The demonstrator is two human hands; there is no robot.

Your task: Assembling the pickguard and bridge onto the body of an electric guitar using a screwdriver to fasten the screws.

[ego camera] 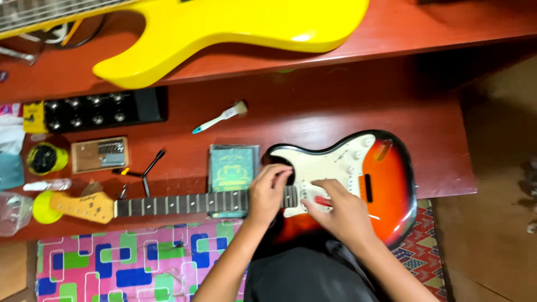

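Guitar flat on the surface: keep your left hand curled over the neck (steadying it) while your right hand pinches something red.

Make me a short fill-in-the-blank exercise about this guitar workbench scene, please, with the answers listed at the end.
1. Both hands, the left hand and the right hand, rest on a sunburst electric guitar whose pickguard is ____ in colour.
2. The other guitar body, on the higher shelf, is ____.
3. Lying on the red-brown table, the small brush has a handle tip coloured ____.

Missing words: white; yellow; blue
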